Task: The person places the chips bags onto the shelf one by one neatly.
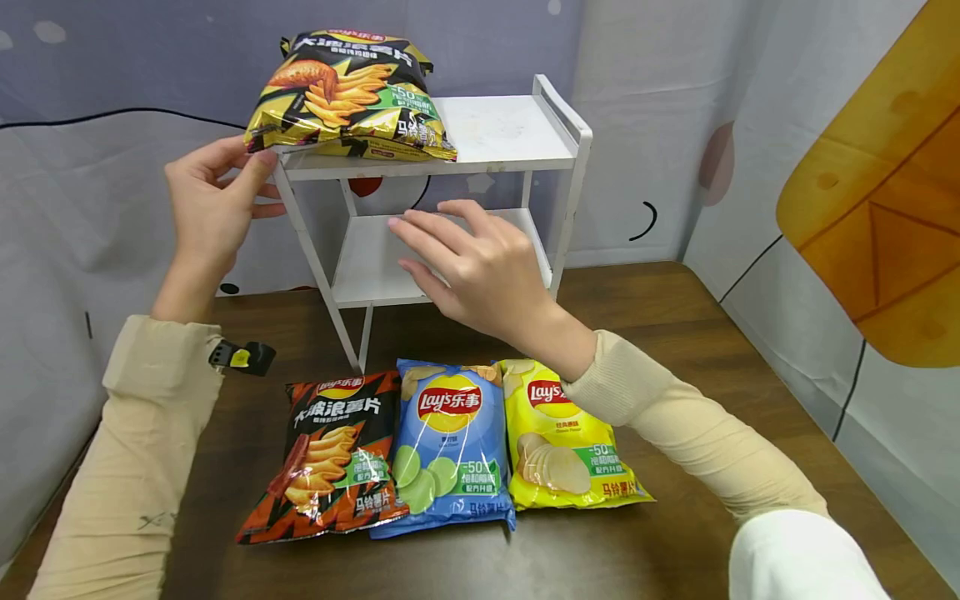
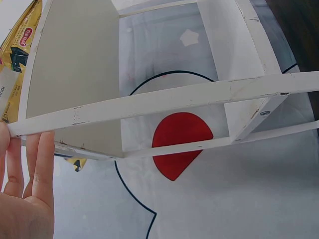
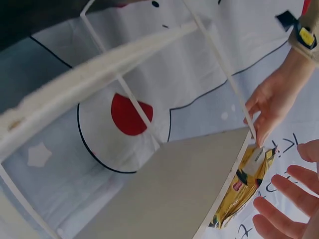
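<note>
A black-and-gold bag of chips (image 1: 341, 96) lies on the upper left of a white two-tier shelf rack (image 1: 510, 129). At the rack's upper left corner, right by the bag's lower corner, my left hand (image 1: 213, 192) grips the frame between thumb and fingers. The left wrist view shows that hand (image 2: 30, 184) at the end of the white bar. My right hand (image 1: 476, 258) hovers in front of the rack between its tiers, fingers spread and holding nothing. In the right wrist view its fingers (image 3: 289, 196) are extended beside the gold bag (image 3: 244, 186).
On the brown wooden table (image 1: 637, 325) a red-and-black chip bag (image 1: 330, 458), a blue one (image 1: 450, 442) and a yellow one (image 1: 566, 442) lie side by side before the rack. The rack's lower tier (image 1: 367, 258) sits behind my right hand. Printed curtains (image 1: 637, 125) hang behind.
</note>
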The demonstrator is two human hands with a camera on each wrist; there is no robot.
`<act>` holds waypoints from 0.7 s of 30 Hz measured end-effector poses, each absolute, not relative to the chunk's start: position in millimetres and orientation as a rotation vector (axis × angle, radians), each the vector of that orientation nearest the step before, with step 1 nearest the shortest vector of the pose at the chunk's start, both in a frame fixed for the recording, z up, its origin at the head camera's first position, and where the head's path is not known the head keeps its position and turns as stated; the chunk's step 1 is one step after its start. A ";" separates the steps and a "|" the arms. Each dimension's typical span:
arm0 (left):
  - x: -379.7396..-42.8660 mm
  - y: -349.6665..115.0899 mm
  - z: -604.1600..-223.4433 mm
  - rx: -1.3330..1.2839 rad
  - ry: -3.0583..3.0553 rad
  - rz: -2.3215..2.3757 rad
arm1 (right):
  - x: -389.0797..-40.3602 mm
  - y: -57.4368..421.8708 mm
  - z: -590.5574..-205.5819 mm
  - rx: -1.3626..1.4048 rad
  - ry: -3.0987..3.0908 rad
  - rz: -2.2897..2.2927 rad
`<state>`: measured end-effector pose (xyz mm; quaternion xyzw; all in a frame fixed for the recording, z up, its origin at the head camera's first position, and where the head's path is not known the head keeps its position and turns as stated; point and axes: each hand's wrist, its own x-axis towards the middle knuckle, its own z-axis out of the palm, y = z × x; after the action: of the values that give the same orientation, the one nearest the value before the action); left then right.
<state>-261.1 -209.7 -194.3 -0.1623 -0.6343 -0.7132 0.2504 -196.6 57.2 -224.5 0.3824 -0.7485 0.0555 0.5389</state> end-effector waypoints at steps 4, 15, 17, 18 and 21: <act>-262.0 -211.0 -194.8 -0.445 -1.735 -1.936 | -188.8 64.2 -236.0 0.921 -1.797 0.135; -261.1 -210.8 -195.3 -0.445 -1.728 -1.938 | -172.7 89.7 -262.8 0.933 -1.821 0.123; -261.1 -210.6 -195.2 -0.443 -1.726 -1.936 | -170.1 94.3 -267.1 0.939 -1.829 0.117; -261.2 -210.5 -195.2 -0.444 -1.724 -1.938 | -168.7 96.5 -269.3 0.942 -1.835 0.118; -261.0 -210.2 -194.9 -0.441 -1.720 -1.937 | -164.5 102.4 -274.8 0.939 -1.861 0.116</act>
<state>-261.0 -210.2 -194.9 -0.1623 -0.6332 -0.7129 0.2539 -164.5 102.4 -274.8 0.3886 -0.7705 0.0479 0.5030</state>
